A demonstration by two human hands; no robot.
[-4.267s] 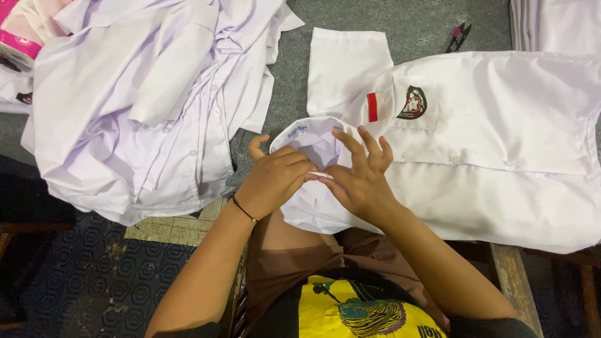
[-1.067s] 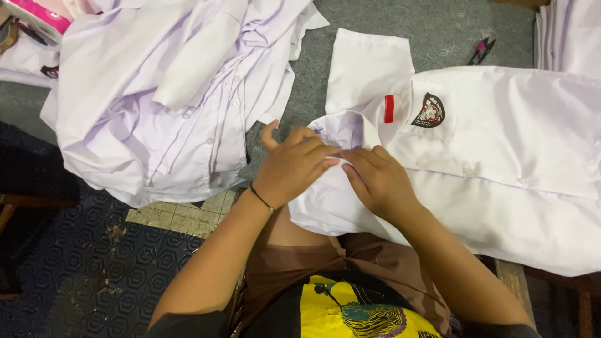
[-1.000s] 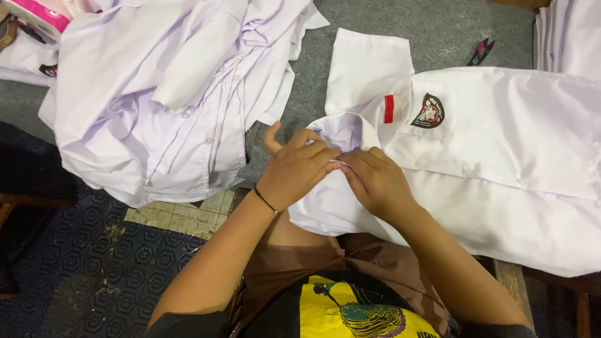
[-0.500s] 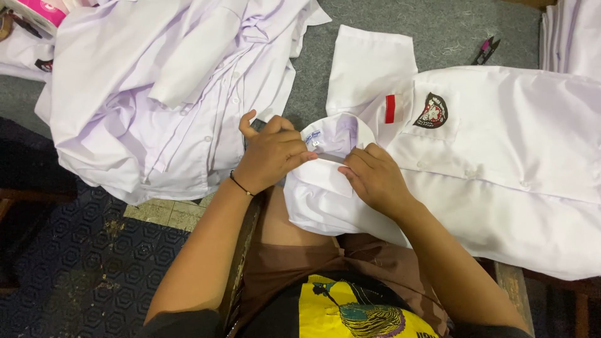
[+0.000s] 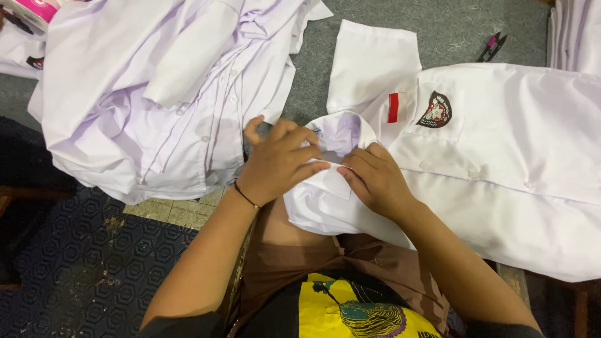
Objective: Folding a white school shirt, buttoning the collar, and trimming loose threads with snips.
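A white shirt (image 5: pixel 513 163) with a red stripe and a dark badge on its chest pocket lies spread across the grey table surface. Its collar (image 5: pixel 338 134) is bunched up at the near edge. My left hand (image 5: pixel 278 159) presses on the collar from the left, fingers curled over the fabric. My right hand (image 5: pixel 375 178) pinches the collar's edge from the right. The two hands meet at the fold.
A heap of white shirts (image 5: pixel 156 94) fills the left of the table. Small thread snips (image 5: pixel 491 47) lie at the back right. More folded white cloth (image 5: pixel 576 34) sits at the far right. A pink package (image 5: pixel 37 7) is at the top left corner.
My left hand slid back onto the collar from the left and both hands closed together on the fold. The view shifted slightly.
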